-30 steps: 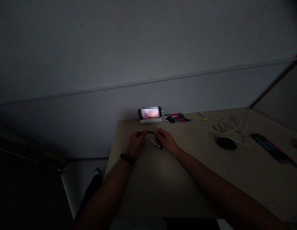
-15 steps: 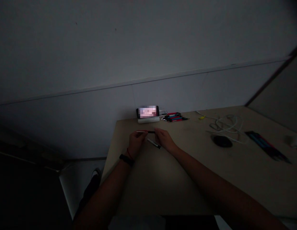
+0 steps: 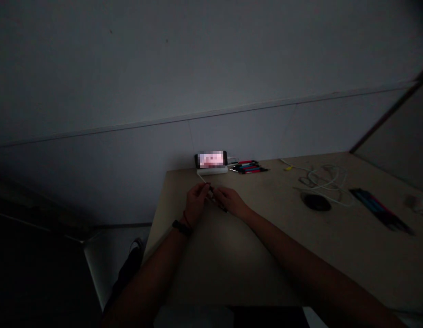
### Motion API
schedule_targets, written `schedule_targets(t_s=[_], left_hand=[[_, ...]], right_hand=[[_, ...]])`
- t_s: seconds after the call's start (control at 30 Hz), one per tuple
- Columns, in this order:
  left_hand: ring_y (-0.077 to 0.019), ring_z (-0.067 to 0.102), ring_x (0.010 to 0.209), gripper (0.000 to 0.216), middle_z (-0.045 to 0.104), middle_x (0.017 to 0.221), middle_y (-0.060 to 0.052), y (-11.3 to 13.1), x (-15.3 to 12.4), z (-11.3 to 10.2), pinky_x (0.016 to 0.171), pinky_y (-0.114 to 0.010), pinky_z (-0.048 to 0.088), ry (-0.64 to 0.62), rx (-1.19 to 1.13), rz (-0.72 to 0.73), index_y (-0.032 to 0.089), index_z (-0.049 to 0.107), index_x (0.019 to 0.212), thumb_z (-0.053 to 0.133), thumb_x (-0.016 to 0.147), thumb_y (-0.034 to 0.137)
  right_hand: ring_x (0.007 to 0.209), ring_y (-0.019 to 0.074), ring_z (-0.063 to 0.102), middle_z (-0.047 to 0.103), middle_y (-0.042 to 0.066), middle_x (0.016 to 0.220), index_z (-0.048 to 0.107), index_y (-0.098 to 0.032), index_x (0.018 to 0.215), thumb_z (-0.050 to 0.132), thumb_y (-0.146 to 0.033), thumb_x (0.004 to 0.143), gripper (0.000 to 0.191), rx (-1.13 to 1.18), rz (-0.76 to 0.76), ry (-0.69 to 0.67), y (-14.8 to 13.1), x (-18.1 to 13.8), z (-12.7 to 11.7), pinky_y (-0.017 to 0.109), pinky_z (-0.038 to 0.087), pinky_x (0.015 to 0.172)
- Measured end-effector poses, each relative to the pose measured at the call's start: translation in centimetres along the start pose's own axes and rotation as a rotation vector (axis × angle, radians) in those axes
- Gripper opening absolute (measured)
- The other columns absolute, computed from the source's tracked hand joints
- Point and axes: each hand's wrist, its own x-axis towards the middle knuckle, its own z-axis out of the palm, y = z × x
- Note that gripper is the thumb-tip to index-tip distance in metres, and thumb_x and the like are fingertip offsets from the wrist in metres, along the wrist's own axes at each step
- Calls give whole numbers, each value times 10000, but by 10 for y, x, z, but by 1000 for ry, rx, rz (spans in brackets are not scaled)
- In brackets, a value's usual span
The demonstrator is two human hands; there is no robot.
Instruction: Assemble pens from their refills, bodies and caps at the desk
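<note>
My left hand [image 3: 195,201], with a dark band and a red cord at its wrist, is closed in a pinch on a thin white pen refill [image 3: 201,177]. The refill slants up and left out of my fingertips. Close beside it, my right hand [image 3: 231,201] has its fingers closed on a small black pen part [image 3: 211,188] between the two hands. Below my right fingers a pen barrel [image 3: 224,209] lies on the table, mostly hidden by the hand. Dim light keeps the finer detail from showing.
A lit phone [image 3: 211,160] leans on a white stand [image 3: 213,171] by the wall. Several red, blue and black pens [image 3: 248,167] lie beside it. To the right are a coiled white cable [image 3: 322,177], a black mouse [image 3: 316,202] and another row of pens [image 3: 380,209].
The refill has turned from nearly level to a slant, its white end now pointing up and left. My hands have drawn closer together, and the right covers more of the barrel.
</note>
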Motion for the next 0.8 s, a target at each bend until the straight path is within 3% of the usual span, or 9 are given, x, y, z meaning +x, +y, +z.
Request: schedule_targets(t_s=[0.13, 0.37, 0.63, 0.8], left_hand=[[-178, 700, 833, 310, 758, 924, -84, 2, -2, 3, 761, -293, 531, -9, 68, 73, 159, 710, 985, 726, 826, 425], [-147, 637, 765, 166, 700, 884, -50, 10, 0, -9, 686, -259, 495, 133, 138, 175, 190, 586, 953, 553, 934, 351], [-126, 469, 618, 120, 497, 682, 31, 7, -2, -14, 610, -235, 387, 181, 230, 188, 212, 521, 820, 450, 913, 239], [-123, 458, 625, 130, 490, 661, 44, 13, -5, -12, 607, -228, 357, 227, 327, 225, 202, 534, 755, 608, 830, 278]], right_hand=[[644, 163, 575, 626, 7, 675, 644, -197, 791, 463, -504, 949, 390, -39, -73, -22, 1, 0, 1, 270, 414, 620], [681, 169, 579, 666, 25, 777, 687, -193, 918, 671, -400, 846, 220, -245, -57, 161, 7, -2, 3, 282, 431, 640], [847, 221, 571, 612, 53, 851, 648, -199, 787, 797, -391, 770, 243, -550, -102, 81, 10, -7, -1, 335, 438, 764], [891, 226, 574, 618, 66, 874, 659, -201, 762, 704, -383, 876, 219, -527, -141, 30, 10, -8, -1, 349, 448, 809]])
